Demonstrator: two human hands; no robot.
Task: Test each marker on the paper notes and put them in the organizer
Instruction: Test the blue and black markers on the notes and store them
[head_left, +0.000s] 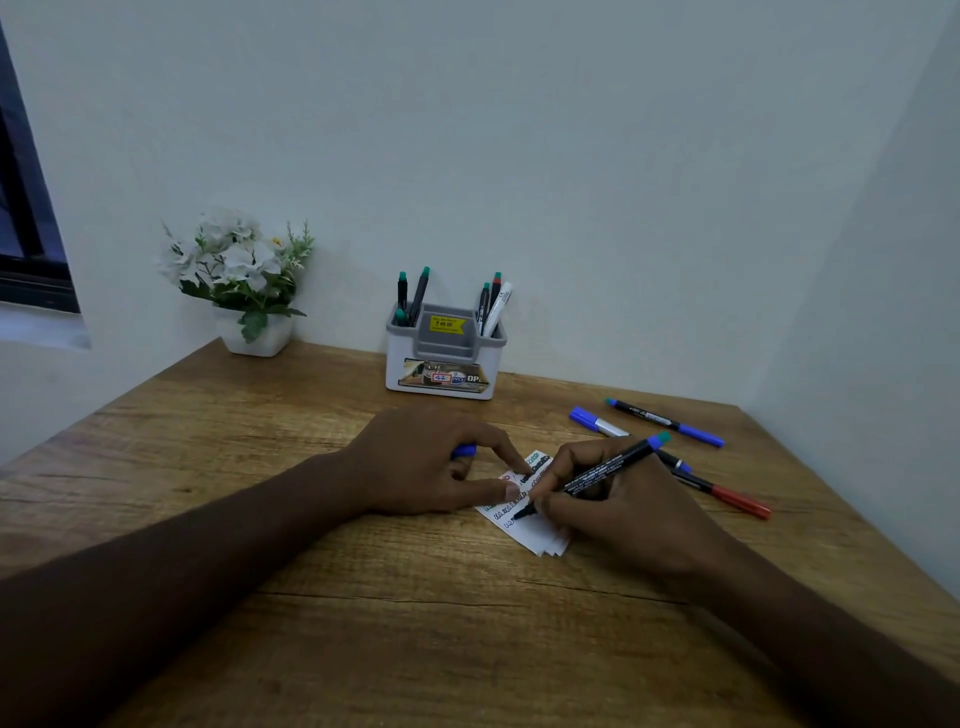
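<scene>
A small stack of white paper notes (535, 535) with scribbled lines lies on the wooden desk. My right hand (618, 504) grips a black marker (602, 470) with a blue and green end, its tip touching the notes. My left hand (431, 462) presses fingertips on the notes' left edge and holds a blue cap (464, 450). The white and grey organizer (444, 353) stands at the back by the wall and holds several markers. Loose markers lie right of the notes: a blue-capped black one (667, 422), a white one with a blue cap (597, 422), and a red-capped one (727, 496).
A white pot of white flowers (244, 280) stands at the back left of the desk (311, 597). Walls close in behind and on the right. A dark window frame (26, 208) is at the far left.
</scene>
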